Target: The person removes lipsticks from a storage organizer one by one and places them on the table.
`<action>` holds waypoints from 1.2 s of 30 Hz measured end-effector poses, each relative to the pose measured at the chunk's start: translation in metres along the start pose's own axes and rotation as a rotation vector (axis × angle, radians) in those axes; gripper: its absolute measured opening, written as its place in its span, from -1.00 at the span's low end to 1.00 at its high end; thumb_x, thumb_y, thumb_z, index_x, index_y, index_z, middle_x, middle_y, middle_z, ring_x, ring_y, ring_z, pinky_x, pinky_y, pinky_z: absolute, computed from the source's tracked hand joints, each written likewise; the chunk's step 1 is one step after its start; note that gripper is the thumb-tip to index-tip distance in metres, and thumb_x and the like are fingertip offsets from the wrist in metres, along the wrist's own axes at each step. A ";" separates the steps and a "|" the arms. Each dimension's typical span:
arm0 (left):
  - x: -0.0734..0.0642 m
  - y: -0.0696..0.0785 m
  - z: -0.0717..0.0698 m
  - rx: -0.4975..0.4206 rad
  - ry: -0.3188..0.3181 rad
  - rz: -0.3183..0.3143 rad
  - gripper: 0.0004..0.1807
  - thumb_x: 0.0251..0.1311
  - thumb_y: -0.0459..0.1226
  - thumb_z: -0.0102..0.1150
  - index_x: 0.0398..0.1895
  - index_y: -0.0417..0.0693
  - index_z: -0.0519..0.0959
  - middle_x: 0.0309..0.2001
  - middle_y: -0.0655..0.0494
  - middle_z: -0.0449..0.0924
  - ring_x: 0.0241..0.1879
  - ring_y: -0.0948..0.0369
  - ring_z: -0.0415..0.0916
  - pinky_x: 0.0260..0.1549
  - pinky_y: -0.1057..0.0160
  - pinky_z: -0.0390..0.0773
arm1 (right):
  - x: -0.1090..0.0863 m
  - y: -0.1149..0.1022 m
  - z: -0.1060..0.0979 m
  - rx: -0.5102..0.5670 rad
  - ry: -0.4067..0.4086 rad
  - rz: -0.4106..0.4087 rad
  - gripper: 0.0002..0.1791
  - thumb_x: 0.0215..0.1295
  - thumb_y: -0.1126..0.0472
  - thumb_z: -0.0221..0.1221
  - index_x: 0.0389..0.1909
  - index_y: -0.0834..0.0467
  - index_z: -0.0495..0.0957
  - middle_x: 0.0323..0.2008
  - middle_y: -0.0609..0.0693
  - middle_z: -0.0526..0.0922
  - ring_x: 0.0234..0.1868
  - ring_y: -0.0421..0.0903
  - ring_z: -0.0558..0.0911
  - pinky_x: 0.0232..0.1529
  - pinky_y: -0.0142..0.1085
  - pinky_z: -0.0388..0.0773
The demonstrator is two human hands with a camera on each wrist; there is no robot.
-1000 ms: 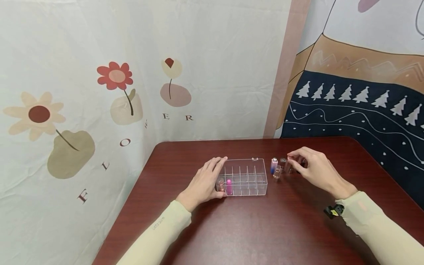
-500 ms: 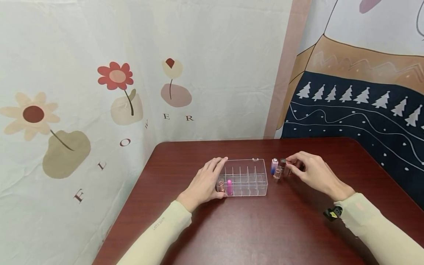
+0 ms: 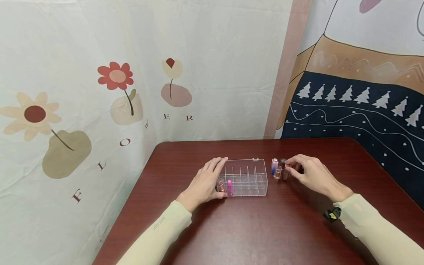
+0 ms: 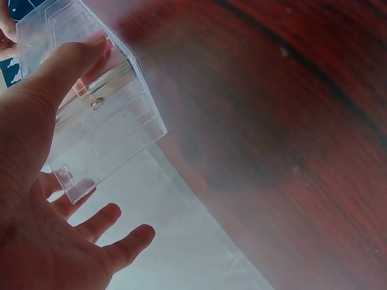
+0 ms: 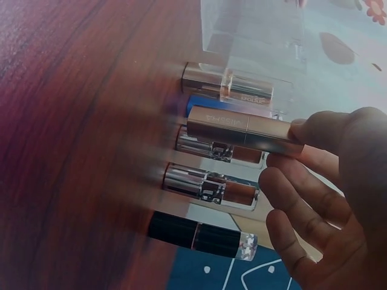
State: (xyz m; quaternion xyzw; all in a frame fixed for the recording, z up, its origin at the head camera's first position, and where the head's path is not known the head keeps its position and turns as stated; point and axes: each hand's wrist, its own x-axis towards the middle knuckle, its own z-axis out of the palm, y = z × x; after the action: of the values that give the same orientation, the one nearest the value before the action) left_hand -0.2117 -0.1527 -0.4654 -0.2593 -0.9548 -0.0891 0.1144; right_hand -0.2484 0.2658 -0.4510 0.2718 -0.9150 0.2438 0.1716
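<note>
My left hand (image 3: 202, 180) grips the left end of a clear divided plastic box (image 3: 251, 189), thumb in front and fingers behind. In the left wrist view the thumb lies across the box wall (image 4: 115, 127). A copper-coloured tube (image 3: 221, 186) and a bright pink tube (image 3: 229, 188) stand in its front left compartments. To the right of the box, my right hand (image 3: 313, 173) pinches the top of an upright rose-gold lipstick (image 5: 221, 125) between thumb and fingers. Whether its base touches the table is unclear.
Around that lipstick stand a pink-and-blue tube (image 3: 274, 166), a clear-capped gold tube (image 5: 242, 89), two silver-and-clear tubes, one of them nearer (image 5: 208, 187), and a black tube (image 5: 193, 232). The dark red table (image 3: 245, 228) meets printed cloths at its back and sides.
My right hand has moved slightly left and nearer with the lipstick, past the standing tubes. The left hand and the box hold still.
</note>
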 end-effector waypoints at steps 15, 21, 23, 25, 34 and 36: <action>0.000 0.000 0.001 0.006 -0.001 -0.002 0.53 0.00 0.12 0.93 0.92 0.02 0.09 0.73 -0.13 0.36 0.71 -0.20 0.40 0.47 -0.36 0.68 | -0.003 0.001 0.001 0.010 -0.041 0.027 -0.76 0.48 0.22 0.59 0.10 0.04 0.87 -0.19 -0.14 0.82 -0.22 -0.18 0.69 -0.27 -0.37 0.59; 0.000 0.000 0.001 0.009 -0.005 -0.008 0.53 0.01 0.12 0.93 0.93 0.03 0.08 0.73 -0.12 0.36 0.70 -0.20 0.40 0.48 -0.35 0.68 | -0.004 0.002 0.002 0.009 -0.035 0.022 -0.77 0.48 0.22 0.59 0.09 0.02 0.87 -0.19 -0.17 0.83 -0.23 -0.24 0.67 -0.27 -0.39 0.59; 0.000 0.001 0.001 0.008 -0.007 -0.010 0.52 0.01 0.12 0.92 0.93 0.04 0.08 0.73 -0.12 0.36 0.70 -0.20 0.41 0.49 -0.35 0.67 | -0.004 0.002 0.003 0.010 -0.034 0.020 -0.77 0.48 0.23 0.59 0.08 0.02 0.87 -0.19 -0.18 0.83 -0.23 -0.26 0.67 -0.27 -0.39 0.59; 0.000 0.001 0.000 0.006 -0.009 -0.011 0.52 0.02 0.12 0.92 0.93 0.03 0.08 0.73 -0.13 0.35 0.70 -0.21 0.41 0.49 -0.35 0.67 | -0.004 0.002 0.003 0.014 -0.034 0.020 -0.77 0.48 0.22 0.59 0.08 0.02 0.87 -0.19 -0.18 0.84 -0.23 -0.27 0.67 -0.27 -0.39 0.59; 0.000 0.001 0.000 0.005 0.001 -0.001 0.53 0.00 0.12 0.93 0.92 0.01 0.09 0.72 -0.14 0.36 0.69 -0.23 0.42 0.47 -0.36 0.68 | -0.004 0.002 0.003 0.026 -0.046 0.017 -0.75 0.48 0.22 0.59 0.11 0.04 0.88 -0.16 -0.16 0.85 -0.22 -0.24 0.67 -0.27 -0.39 0.59; 0.000 0.000 0.000 0.003 0.001 0.001 0.53 0.00 0.12 0.93 0.92 0.01 0.08 0.72 -0.14 0.36 0.69 -0.23 0.41 0.47 -0.36 0.68 | -0.004 0.002 0.003 0.026 -0.045 0.015 -0.76 0.48 0.22 0.59 0.11 0.04 0.88 -0.16 -0.16 0.85 -0.22 -0.25 0.67 -0.27 -0.39 0.59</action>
State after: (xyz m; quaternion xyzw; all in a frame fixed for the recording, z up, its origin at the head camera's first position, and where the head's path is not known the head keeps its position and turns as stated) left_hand -0.2119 -0.1521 -0.4656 -0.2597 -0.9548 -0.0876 0.1155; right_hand -0.2473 0.2670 -0.4559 0.2725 -0.9174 0.2507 0.1458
